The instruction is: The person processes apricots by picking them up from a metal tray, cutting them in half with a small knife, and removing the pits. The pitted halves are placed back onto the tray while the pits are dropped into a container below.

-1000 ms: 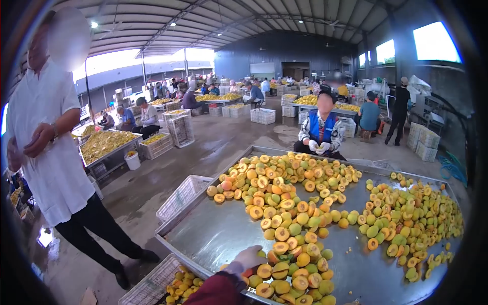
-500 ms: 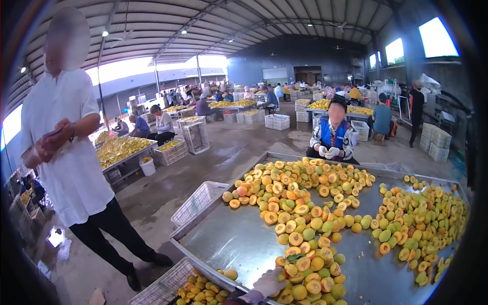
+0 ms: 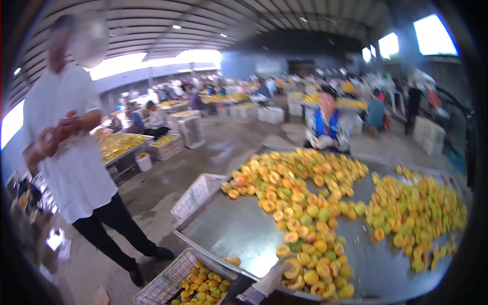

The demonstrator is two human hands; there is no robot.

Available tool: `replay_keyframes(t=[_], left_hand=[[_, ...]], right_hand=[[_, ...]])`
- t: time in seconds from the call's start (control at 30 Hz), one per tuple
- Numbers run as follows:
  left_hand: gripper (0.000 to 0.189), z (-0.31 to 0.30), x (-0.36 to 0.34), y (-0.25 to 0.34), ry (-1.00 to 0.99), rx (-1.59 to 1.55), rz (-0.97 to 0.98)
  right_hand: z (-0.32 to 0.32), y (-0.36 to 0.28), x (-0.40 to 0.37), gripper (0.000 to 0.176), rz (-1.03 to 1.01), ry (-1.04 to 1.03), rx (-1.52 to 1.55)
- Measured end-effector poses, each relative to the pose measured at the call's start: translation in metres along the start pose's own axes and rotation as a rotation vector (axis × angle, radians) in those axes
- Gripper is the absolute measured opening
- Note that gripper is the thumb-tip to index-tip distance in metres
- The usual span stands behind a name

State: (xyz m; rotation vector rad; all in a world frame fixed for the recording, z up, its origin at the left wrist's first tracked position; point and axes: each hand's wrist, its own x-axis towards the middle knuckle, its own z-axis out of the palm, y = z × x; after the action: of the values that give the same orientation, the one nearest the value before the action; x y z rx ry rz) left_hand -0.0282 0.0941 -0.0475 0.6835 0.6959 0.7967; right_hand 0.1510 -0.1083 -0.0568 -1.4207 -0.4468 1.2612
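My left hand (image 3: 272,279), in a pale glove, reaches in from the bottom over the table's near edge. Its fingers are closed around a halved yellow peach (image 3: 292,268) at the near left end of a pile. Blur hides the exact fingertips. More peaches, whole-looking and cut, spread away from it across the metal table (image 3: 223,239). A crate (image 3: 157,285) with peaches in it stands below the table edge, left of the hand. My right hand is not in view.
Across the table sits a person in a blue vest (image 3: 328,124). A person in a white shirt (image 3: 66,137) stands at the left. Another white crate (image 3: 197,195) leans by the table's left edge. A second peach heap (image 3: 417,218) lies to the right.
The view has shifted and blurred slightly. My left hand has moved a little up and right, and a halved peach now shows at its fingers. The standing person's hands have risen slightly.
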Motion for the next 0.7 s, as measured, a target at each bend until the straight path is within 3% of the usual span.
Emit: replay_keyframes(t=[0.03, 0.1, 0.13, 0.17, 0.2, 0.27, 0.33, 0.4, 0.47, 0.63, 0.7], left_hand=[[0.050, 0.000, -0.008, -0.004, -0.039, -0.101, -0.018], [0.049, 0.013, -0.030, -0.002, -0.090, -0.212, -0.039], [0.050, 0.025, -0.043, 0.004, -0.106, -0.222, -0.031], [0.054, 0.027, -0.046, 0.000, -0.121, -0.227, -0.045], [0.056, 0.033, -0.055, 0.001, -0.104, -0.167, -0.050], [0.063, 0.031, -0.058, -0.009, -0.125, -0.279, -0.089], [0.073, 0.032, -0.065, -0.009, -0.144, -0.155, -0.062], [0.077, 0.040, -0.074, -0.003, -0.175, -0.070, 0.007], [0.080, 0.041, -0.081, 0.002, -0.183, 0.028, -0.010], [0.090, 0.030, -0.083, 0.008, -0.319, 0.195, -0.007], [0.090, 0.031, -0.085, 0.010, -0.341, 0.216, 0.011]], right_hand=[[0.018, -0.017, -0.014, 0.017, -0.068, -0.186, -0.026], [0.044, -0.036, -0.032, 0.031, 0.006, -0.214, -0.016], [0.049, -0.029, -0.031, 0.031, -0.099, -0.269, 0.025], [0.055, -0.044, -0.040, 0.025, -0.107, -0.301, 0.022], [0.062, -0.049, -0.039, 0.014, 0.056, -0.268, 0.118], [0.058, -0.043, -0.038, 0.048, -0.025, -0.330, -0.105], [0.063, -0.048, -0.039, 0.030, 0.008, -0.293, -0.283], [0.064, -0.042, -0.042, 0.035, 0.002, -0.263, -0.412], [0.075, -0.062, -0.047, 0.058, -0.008, -0.251, -0.782], [0.082, -0.063, -0.053, 0.058, -0.109, -0.259, -0.930], [0.083, -0.059, -0.056, 0.042, -0.291, -0.206, -0.969]])
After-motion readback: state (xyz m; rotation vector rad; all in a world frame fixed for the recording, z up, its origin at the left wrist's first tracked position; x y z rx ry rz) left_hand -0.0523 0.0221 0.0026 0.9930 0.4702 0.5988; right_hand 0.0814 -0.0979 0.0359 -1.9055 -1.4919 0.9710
